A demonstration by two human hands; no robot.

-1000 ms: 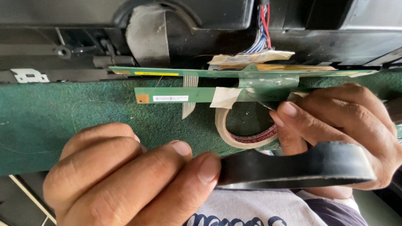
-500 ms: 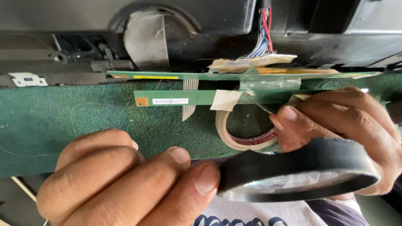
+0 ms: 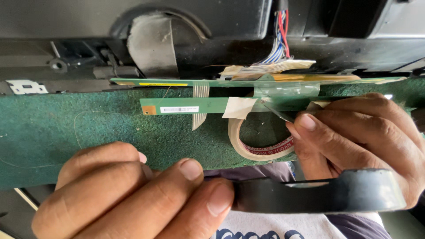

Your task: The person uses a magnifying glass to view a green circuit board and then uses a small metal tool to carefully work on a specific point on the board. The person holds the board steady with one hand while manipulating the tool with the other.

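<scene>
Holding a black tape roll (image 3: 318, 197) between both hands, the left hand (image 3: 133, 194) pinches its end; the right hand (image 3: 358, 146) grips the roll, so the strip must be pulled out next.

Black tape roll (image 3: 318, 197) held edge-on, low, both hands; strip (image 3: 279, 111) pulled taut.

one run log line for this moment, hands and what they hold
left hand: pinches black tape roll | right hand: fingertips at strip end by narrow green circuit board | clear tape roll: on green mat
</scene>
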